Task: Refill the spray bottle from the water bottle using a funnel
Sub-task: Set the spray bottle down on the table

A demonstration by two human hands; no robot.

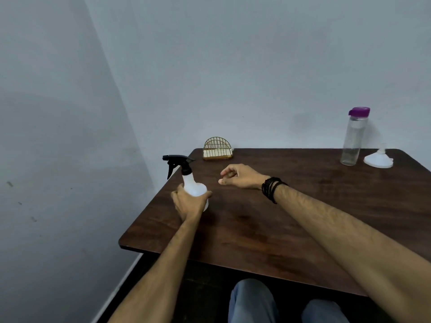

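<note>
The left hand (189, 202) is wrapped around the white body of the spray bottle (192, 185), fingers and thumb closed on its lower half; the bottle is held upright at the near-left part of the dark wooden counter (268, 220), its black trigger head (178, 163) pointed left. The right hand (240, 177) is kept just right of the bottle, apart from it, with the fingers loosely curled and nothing gripped; a dark beaded bracelet (271, 188) is worn on that wrist. Farther back, a gold wire holder (217, 149) is seen at the counter's far edge. At the far right corner a clear water bottle (354, 136) with a purple cap is stood upright, and a white funnel (379, 158) is laid wide mouth down just beside it.
</note>
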